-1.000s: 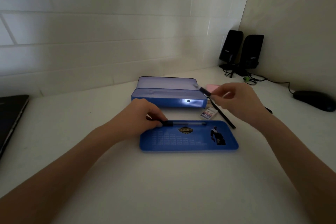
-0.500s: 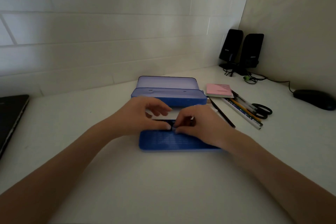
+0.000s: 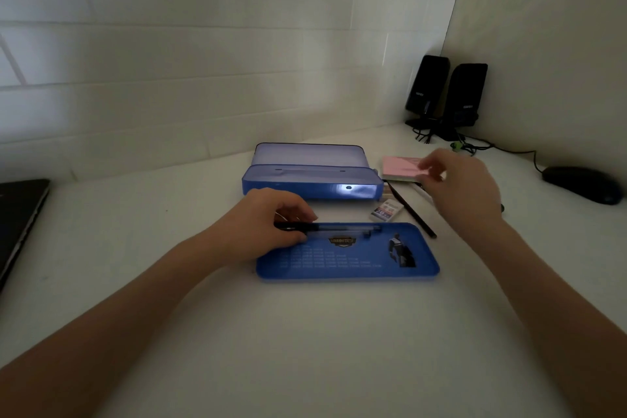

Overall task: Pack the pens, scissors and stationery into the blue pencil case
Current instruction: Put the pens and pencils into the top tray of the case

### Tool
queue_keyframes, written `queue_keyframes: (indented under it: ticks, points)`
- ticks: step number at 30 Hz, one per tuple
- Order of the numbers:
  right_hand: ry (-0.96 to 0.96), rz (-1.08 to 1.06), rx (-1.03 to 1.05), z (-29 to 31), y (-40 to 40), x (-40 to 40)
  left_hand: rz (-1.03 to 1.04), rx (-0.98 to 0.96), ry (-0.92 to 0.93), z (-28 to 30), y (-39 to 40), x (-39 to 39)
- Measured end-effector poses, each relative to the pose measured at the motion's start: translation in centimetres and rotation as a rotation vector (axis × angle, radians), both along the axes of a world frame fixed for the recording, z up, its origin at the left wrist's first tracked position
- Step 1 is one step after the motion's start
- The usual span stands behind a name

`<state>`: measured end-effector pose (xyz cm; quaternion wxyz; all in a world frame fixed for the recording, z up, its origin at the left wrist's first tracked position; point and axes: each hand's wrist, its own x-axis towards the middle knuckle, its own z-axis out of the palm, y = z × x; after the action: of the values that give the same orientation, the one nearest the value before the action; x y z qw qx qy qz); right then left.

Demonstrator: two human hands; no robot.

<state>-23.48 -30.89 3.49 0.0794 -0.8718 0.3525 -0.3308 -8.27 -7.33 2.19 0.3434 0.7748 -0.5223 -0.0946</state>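
Blue pencil case (image 3: 310, 181): open at the desk's centre, lid tipped back toward the wall, body empty as far as the view shows.
Blue tray (image 3: 346, 261): lies flat at 6 o'clock from the case, apart from it, printed face up.
Pen (image 3: 325, 228): a clear-barrelled pen with a dark grip lies along the tray's far edge, tip end pointing to 3 o'clock.
Left hand (image 3: 268, 224): fingers curled down onto the pen's dark end, thumb under, pinching it against the tray.
Right hand (image 3: 458, 190): blurred, hovering at 3 o'clock from the case, fingers loosely spread and half open, nothing gripped that can be made out.
Pink sticky notes (image 3: 400, 168): a pad just beside the case's right end, right fingertips just over it.
Eraser (image 3: 386, 210): small, in a printed sleeve, at 5 o'clock from the case.
Black pencil (image 3: 412, 210): slants past the eraser toward the tray's right corner.
Further out: two speakers (image 3: 446, 93) at 1 o'clock, mouse (image 3: 582, 184) at 3, laptop (image 3: 18, 217) at 9.
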Motion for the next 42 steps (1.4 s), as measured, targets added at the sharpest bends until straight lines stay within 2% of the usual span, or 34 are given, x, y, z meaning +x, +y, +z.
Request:
queue_keyframes:
  ticks: [2, 4, 8, 14, 23, 32, 38, 42]
  points:
    - [0.174, -0.148, 0.012, -0.8, -1.8, -0.5, -0.006, 0.005, 0.006, 0.0, 0.0, -0.1]
    - [0.28, -0.207, 0.059, -1.5, -2.6, -0.5, -0.009, 0.004, 0.014, 0.0, 0.0, -0.1]
    - [0.252, -0.183, 0.076, -2.1, -3.3, 0.1, -0.011, 0.01, 0.033, 0.0, 0.1, -0.1]
    - [0.372, -0.195, 0.037, -2.5, -3.3, 0.6, -0.001, 0.023, 0.016, 0.1, 0.1, -0.2]
    - [0.291, -0.186, -0.025, -2.8, -2.9, 0.4, 0.0, 0.035, 0.038, 0.2, 0.2, -0.3]
    - [0.195, -0.202, 0.042, -2.8, -2.3, 0.3, -0.002, 0.028, 0.034, 0.2, 0.2, -0.3]
    - [0.148, -0.262, -0.027, -2.3, -1.7, 0.5, -0.004, 0.025, 0.032, 0.2, 0.2, -0.5]
    - [0.003, -0.117, -0.034, -2.3, -1.3, 0.6, 0.01, -0.002, 0.03, -0.2, -0.1, -0.9]
